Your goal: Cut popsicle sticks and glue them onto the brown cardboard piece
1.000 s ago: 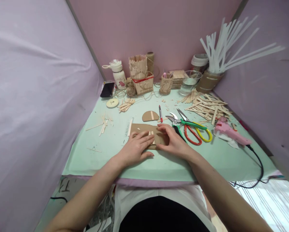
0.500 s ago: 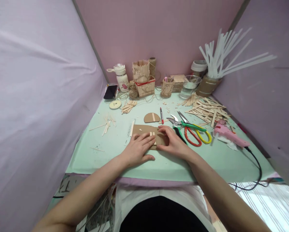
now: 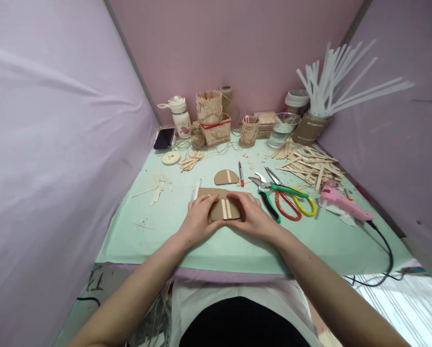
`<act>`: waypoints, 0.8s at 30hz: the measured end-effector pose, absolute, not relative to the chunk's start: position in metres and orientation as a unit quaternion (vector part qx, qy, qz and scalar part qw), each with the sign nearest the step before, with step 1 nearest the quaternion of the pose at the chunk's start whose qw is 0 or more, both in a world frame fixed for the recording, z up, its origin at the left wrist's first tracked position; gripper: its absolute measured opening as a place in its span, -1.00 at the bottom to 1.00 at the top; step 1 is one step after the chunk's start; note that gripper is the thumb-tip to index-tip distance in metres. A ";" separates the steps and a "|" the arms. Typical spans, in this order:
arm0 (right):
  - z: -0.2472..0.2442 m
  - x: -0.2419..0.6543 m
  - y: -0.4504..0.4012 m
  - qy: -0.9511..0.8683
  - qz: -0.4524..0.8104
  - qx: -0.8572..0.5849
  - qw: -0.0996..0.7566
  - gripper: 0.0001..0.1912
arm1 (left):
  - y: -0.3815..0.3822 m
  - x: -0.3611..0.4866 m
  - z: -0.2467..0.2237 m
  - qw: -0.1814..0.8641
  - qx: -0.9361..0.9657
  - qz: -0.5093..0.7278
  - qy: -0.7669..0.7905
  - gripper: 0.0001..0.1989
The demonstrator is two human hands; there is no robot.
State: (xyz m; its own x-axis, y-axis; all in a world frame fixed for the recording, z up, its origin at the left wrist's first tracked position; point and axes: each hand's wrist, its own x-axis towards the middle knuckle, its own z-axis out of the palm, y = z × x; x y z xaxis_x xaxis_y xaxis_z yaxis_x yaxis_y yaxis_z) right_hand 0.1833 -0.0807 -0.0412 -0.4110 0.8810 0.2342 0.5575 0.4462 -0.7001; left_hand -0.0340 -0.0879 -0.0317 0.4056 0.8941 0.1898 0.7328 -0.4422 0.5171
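Note:
Between my two hands is a half-round cardboard piece (image 3: pixel 235 211) with two pale wooden strips side by side across its middle. My left hand (image 3: pixel 201 217) curls round its left edge, thumb along the bottom. Around the right edge bends my right hand (image 3: pixel 251 212), its thumb close to the other thumb. Partly under the hands and the piece lies a flat cardboard sheet (image 3: pixel 212 192). Just beyond it rests a second half-round cardboard piece (image 3: pixel 221 177) carrying a single wooden strip. A red and grey pen (image 3: pixel 241 174) lies to its right.
Right of my hands are green-handled pruning shears (image 3: pixel 269 205), scissors (image 3: pixel 290 207) and a pink glue gun (image 3: pixel 344 202) with a cord. Wooden sticks (image 3: pixel 309 166) pile up behind them. A glass bowl of water (image 3: pixel 282 132) and a white bottle (image 3: pixel 180 119) stand at the back.
My left hand has moved off the strips to the left edge of the half-round piece. Both hands now frame it, with both wooden strips in full view.

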 end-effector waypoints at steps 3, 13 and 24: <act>-0.041 0.182 -0.081 -0.797 0.277 -0.449 0.294 -0.34 | -0.088 -0.034 -0.034 0.191 0.819 0.236 0.488 -0.29; -0.034 0.183 -0.081 -0.643 0.521 -0.402 0.392 -0.52 | -0.099 -0.036 -0.043 0.021 0.859 0.341 0.383 -0.32; -0.030 0.179 -0.083 -0.592 0.553 -0.431 0.398 -0.75 | -0.099 -0.033 -0.047 -0.010 0.862 0.393 0.318 -0.25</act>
State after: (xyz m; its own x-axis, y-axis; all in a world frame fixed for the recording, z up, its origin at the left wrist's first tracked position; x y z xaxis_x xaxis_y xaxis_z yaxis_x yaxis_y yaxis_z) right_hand 0.1788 -0.0831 -0.0302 -0.3122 0.9500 -0.0050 0.0693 0.0175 -0.9974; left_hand -0.0332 -0.0990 -0.0469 0.4879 0.5411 0.6849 0.5573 -0.7970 0.2328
